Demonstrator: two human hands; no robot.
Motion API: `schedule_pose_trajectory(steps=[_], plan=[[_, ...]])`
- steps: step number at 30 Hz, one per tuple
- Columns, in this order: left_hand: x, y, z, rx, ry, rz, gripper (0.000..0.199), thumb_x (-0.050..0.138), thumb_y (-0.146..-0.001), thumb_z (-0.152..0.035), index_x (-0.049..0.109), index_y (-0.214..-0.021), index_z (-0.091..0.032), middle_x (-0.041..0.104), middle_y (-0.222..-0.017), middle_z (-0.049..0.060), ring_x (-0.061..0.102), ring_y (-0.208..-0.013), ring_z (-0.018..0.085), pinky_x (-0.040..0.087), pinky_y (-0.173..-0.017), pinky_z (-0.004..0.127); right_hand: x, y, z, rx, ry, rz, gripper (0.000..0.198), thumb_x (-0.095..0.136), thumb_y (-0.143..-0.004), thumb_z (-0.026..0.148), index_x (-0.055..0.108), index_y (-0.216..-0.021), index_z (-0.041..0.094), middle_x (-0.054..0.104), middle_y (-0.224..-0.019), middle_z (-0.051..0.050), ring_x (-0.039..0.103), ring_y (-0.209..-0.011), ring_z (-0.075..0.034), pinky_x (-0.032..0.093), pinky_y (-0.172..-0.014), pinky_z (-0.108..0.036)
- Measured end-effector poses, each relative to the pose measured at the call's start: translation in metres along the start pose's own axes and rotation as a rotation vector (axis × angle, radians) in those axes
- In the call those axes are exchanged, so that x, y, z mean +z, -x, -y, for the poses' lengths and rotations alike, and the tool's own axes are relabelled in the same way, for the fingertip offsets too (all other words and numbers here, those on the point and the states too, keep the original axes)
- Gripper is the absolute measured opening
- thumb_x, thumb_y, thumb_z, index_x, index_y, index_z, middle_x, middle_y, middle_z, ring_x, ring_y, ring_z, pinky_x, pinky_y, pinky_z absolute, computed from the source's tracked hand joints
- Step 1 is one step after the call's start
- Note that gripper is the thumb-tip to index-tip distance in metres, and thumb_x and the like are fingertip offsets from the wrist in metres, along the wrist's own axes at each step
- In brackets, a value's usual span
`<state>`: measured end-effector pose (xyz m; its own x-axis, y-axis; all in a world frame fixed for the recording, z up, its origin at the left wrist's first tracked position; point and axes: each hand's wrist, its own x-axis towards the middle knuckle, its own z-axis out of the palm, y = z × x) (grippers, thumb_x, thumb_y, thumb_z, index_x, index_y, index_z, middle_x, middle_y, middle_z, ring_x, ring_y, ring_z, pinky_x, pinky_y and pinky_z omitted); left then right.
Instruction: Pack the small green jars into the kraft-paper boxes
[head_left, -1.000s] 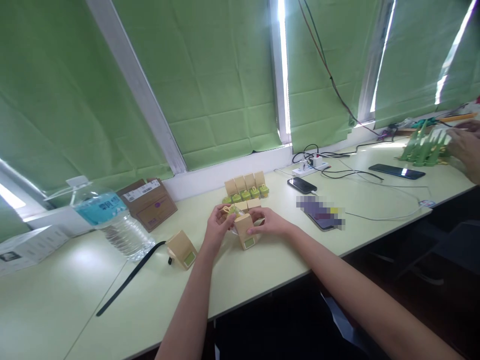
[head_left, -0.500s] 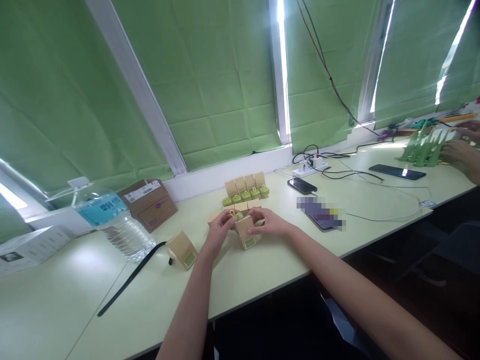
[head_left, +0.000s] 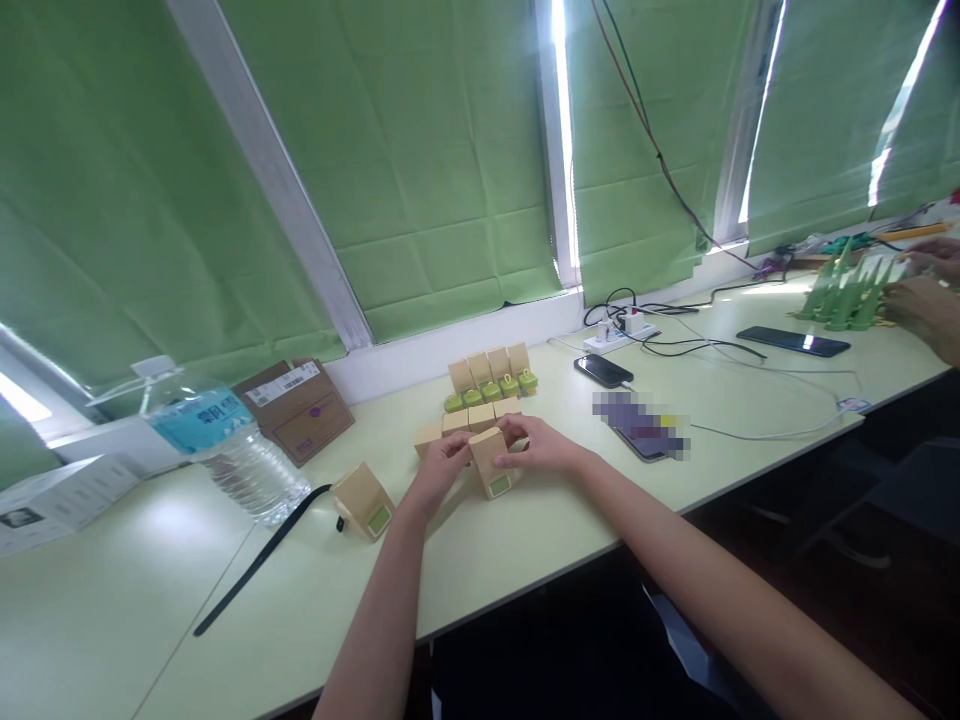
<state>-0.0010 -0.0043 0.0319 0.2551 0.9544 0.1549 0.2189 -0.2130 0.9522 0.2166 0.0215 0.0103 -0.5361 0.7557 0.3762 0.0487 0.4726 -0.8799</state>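
Note:
A small tan cardboard box (head_left: 491,465) with a green label stands on the pale green table (head_left: 525,530). My left hand (head_left: 439,470) presses its left side and top. My right hand (head_left: 540,447) grips its right side. Directly behind my hands lies a row of closed tan boxes (head_left: 459,422). Further back stands a row of open tan boxes with small green items (head_left: 491,381) in front of them. Another tan box (head_left: 364,499) lies tilted to the left, apart from my hands.
A water bottle (head_left: 217,437), a brown carton (head_left: 295,405) and a white box (head_left: 52,495) sit at the left, with a black strap (head_left: 259,557) nearby. Phones (head_left: 604,370), a power strip (head_left: 619,335) and cables lie right. Another person's hands (head_left: 926,295) handle green pieces (head_left: 844,295).
The small green item seen at the top of the box between my fingers is no longer visible. My left hand has lowered onto the box's top and side.

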Motion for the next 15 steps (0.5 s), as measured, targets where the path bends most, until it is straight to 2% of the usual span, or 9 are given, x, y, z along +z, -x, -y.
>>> schedule_pose_trajectory(steps=[3,7,10,13,15], plan=[[-0.002,-0.002,0.004,0.000,-0.011,-0.030,0.034,0.069,-0.079,-0.047,0.073,-0.094,-0.017,0.068,-0.089,0.004,0.055,-0.078,0.015,0.041,-0.072,0.026,0.001,-0.001,0.001,0.005,0.008,-0.005,0.047,0.083,-0.069,0.044,0.062,-0.103,0.019,0.072,-0.099,-0.007,0.066,-0.092,-0.022,0.052,-0.081,-0.035],[-0.003,-0.004,0.006,-0.006,0.029,-0.099,0.038,0.069,-0.079,-0.050,0.068,-0.103,-0.020,0.068,-0.106,0.006,0.058,-0.089,0.017,0.044,-0.074,0.026,0.000,0.000,0.000,0.016,0.011,-0.060,0.050,0.079,-0.073,0.045,0.059,-0.112,0.020,0.072,-0.100,-0.007,0.067,-0.092,-0.022,0.053,-0.082,-0.037],[-0.001,-0.005,0.006,-0.008,0.032,-0.145,0.043,0.072,-0.077,-0.052,0.065,-0.106,-0.020,0.067,-0.104,0.006,0.059,-0.093,0.018,0.044,-0.074,0.027,-0.001,-0.001,-0.002,-0.016,-0.004,-0.097,0.048,0.076,-0.077,0.046,0.058,-0.114,0.021,0.070,-0.106,-0.008,0.066,-0.096,-0.022,0.052,-0.080,-0.034],[0.004,-0.006,0.006,0.028,-0.016,-0.175,0.047,0.074,-0.075,-0.053,0.064,-0.107,-0.019,0.067,-0.097,0.006,0.059,-0.087,0.017,0.044,-0.071,0.026,-0.002,-0.002,-0.004,-0.077,0.010,-0.096,0.036,0.068,-0.084,0.049,0.064,-0.102,0.019,0.068,-0.100,-0.006,0.063,-0.090,-0.020,0.050,-0.075,-0.030],[0.008,-0.006,0.006,0.054,-0.031,-0.181,0.051,0.074,-0.074,-0.054,0.063,-0.108,-0.018,0.066,-0.093,0.006,0.059,-0.083,0.017,0.043,-0.070,0.026,-0.003,-0.002,-0.005,-0.100,0.009,-0.092,0.037,0.058,-0.090,0.053,0.066,-0.092,0.017,0.065,-0.090,-0.004,0.060,-0.083,-0.018,0.047,-0.071,-0.028]])
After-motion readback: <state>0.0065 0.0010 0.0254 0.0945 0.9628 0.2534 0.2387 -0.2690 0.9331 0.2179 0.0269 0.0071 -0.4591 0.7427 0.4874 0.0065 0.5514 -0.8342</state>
